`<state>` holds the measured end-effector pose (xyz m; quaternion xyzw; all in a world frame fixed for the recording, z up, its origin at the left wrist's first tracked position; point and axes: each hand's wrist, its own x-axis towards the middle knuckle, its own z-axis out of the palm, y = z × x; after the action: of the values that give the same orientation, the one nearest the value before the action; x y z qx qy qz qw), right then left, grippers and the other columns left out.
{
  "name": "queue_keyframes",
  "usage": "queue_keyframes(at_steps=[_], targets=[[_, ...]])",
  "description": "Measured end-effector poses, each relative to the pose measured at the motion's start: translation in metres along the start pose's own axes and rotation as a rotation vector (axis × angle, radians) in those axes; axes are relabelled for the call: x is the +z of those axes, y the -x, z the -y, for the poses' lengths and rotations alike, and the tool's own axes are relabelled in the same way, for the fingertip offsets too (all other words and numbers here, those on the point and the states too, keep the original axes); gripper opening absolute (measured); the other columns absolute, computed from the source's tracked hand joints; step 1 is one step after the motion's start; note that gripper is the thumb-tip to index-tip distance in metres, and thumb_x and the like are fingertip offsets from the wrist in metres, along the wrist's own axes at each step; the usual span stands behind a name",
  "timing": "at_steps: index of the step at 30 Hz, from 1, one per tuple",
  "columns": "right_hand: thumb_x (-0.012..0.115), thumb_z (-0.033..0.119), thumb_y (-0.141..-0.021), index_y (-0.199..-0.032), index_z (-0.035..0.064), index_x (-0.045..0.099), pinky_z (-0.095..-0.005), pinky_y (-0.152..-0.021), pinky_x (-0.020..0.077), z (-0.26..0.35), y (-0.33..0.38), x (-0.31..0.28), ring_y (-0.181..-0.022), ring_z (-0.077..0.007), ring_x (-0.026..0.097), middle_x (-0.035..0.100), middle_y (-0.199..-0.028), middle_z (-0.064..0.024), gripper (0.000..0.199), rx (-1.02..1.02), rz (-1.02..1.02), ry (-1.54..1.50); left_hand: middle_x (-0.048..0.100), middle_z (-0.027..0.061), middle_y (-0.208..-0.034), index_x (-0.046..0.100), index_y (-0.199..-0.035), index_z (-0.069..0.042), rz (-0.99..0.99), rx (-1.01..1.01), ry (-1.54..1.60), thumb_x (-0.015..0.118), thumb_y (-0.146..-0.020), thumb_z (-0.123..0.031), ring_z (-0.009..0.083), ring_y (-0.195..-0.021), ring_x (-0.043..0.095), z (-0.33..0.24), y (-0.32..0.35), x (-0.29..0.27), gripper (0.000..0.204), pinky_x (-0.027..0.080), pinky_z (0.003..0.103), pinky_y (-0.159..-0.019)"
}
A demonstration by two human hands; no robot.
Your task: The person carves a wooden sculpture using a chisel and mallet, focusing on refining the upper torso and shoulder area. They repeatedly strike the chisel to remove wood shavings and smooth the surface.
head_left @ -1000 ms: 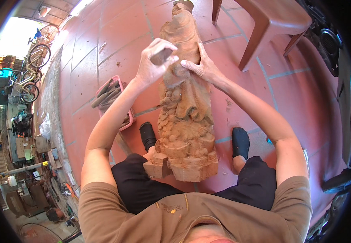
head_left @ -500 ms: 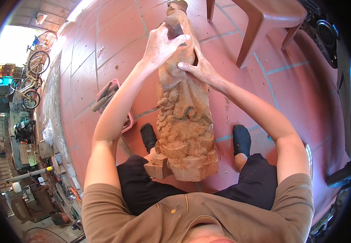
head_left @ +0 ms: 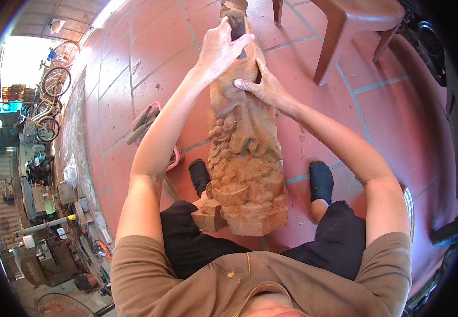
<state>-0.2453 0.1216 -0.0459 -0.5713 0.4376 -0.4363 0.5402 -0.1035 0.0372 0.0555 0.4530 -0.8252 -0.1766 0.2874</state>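
A long carved wooden statue lies between my legs, its flat-cut base toward me and its narrow end pointing away. Its lower half bears rounded, knobby relief dusted with reddish wood powder. Near the far end my left hand is closed over the carving, thumb stretched across its front. A dark patch shows between that thumb and the fingers; I cannot tell whether it is shadow or a thin held piece. My right hand wraps the right side slightly nearer to me, thumb resting on the wood, other fingers mostly hidden.
Left of the statue, a pink basket holding tools is partly behind my left forearm. A brown plastic chair stands at the far right. Bicycles and workshop clutter line the left side. My feet in dark socks flank the statue on red tiles.
My left hand has slid a little toward the statue's far end. The right hand keeps nearly the same place on the wood. The whole view has shifted slightly.
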Motion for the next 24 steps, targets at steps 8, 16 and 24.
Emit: queue_keyframes(at_steps=[8, 16, 24], targets=[[0.077, 0.072, -0.074, -0.159, -0.0034, 0.013, -0.0448, -0.121, 0.0293, -0.001, -0.001, 0.0, -0.148, -0.0368, 0.032, 0.033, -0.156, -0.0299, 0.13, -0.035, -0.022, 0.036, 0.07, 0.0158, -0.08, 0.059, -0.112, 0.004, 0.037, 0.001, -0.109, 0.075, -0.089, -0.035, 0.0235, -0.067, 0.068, 0.006, 0.002, -0.007, 0.049, 0.056, 0.036, -0.066], [0.076, 0.073, -0.073, -0.158, -0.0055, 0.013, -0.0444, -0.12, 0.0312, -0.014, -0.006, 0.003, -0.147, -0.0362, 0.034, 0.034, -0.155, -0.0302, 0.131, -0.012, -0.032, 0.063, 0.072, 0.0217, -0.087, 0.058, -0.109, 0.005, 0.033, -0.058, 0.039, 0.071, -0.09, -0.039, 0.0365, -0.081, 0.072, 0.015, 0.004, -0.005, 0.05, 0.056, 0.044, -0.075], [0.077, 0.071, -0.074, -0.157, -0.006, 0.014, -0.0429, -0.119, 0.0334, -0.011, -0.005, 0.0, -0.145, -0.0359, 0.037, 0.036, -0.154, -0.0303, 0.13, 0.001, -0.023, 0.067, 0.07, 0.0073, -0.083, 0.062, -0.106, 0.001, 0.071, -0.103, 0.233, 0.074, -0.092, -0.033, 0.0127, -0.069, 0.067, 0.002, 0.001, -0.012, 0.039, 0.054, 0.029, -0.065]])
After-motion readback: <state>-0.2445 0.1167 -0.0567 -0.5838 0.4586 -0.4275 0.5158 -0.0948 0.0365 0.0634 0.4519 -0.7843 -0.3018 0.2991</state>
